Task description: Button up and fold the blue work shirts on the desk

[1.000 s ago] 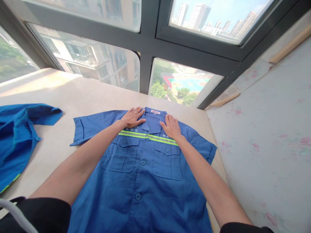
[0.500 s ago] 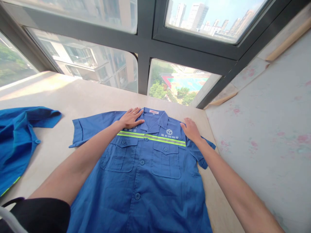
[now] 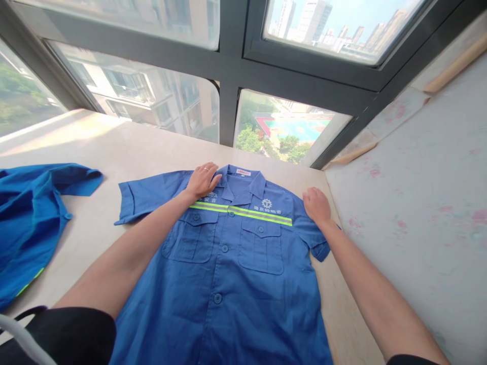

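Note:
A blue short-sleeved work shirt (image 3: 247,284) lies front up, with its collar toward the window. It has buttons down the middle, two flap pockets, a yellow-green and grey stripe, and white lettering and a gear emblem on the chest. My left hand (image 3: 204,180), a ring on one finger, rests open on the shirt beside the collar. At the shirt's other shoulder is my right hand (image 3: 317,204), fingers curled in close to the sleeve's upper edge. Whatever is under those fingers is hidden.
Another blue garment (image 3: 30,223) lies rumpled at the left on the pale surface (image 3: 125,142). A grey-framed window (image 3: 228,71) stands behind. Floral wallpaper (image 3: 418,203) covers the wall close on the right. A white cable (image 3: 23,337) crosses the lower left corner.
My right hand has moved right along the shoulder toward the sleeve, and its fingers have curled in. My left hand stays beside the collar. The view has shifted slightly.

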Motion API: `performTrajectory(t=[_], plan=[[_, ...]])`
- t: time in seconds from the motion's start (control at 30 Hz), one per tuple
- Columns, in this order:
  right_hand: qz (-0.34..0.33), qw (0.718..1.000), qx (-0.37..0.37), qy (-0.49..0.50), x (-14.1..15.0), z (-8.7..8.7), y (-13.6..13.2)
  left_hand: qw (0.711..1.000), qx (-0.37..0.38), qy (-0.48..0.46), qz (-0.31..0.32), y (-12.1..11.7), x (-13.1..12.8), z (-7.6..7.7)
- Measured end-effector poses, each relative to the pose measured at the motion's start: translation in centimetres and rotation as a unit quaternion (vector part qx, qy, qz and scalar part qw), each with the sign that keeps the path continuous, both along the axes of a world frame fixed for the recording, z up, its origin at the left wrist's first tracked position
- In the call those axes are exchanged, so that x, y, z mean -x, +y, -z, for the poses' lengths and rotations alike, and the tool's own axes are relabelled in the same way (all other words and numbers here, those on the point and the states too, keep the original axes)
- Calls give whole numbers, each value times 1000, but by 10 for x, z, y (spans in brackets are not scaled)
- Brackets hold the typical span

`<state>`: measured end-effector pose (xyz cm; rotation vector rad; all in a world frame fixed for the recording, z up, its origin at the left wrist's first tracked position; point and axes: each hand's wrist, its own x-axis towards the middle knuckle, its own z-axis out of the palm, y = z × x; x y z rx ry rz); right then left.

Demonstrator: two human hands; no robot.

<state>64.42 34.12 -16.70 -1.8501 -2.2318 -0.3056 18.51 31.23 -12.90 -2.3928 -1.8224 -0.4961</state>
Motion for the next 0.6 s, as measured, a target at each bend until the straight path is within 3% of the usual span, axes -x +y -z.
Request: performTrajectory(t=[0.1,0.2,0.37,0.47,0.6], plan=[[9,999,-8,-53,8,-9,-6,998,-24,39,-43,-11,-3,-5],[15,993,-14,-112,16,-17,-12,997,18,76,-29,-21,-6,-7],[29,988,8,-152,27,-25,-17,997,55,45,-40,-44,9,-15],[37,989,23,-144,33,-29,-21,995,76,50,-35,-72,33,-24],[63,991,24,-118,42,-33,-28,993,70,78,-46,-127,66,-27]])
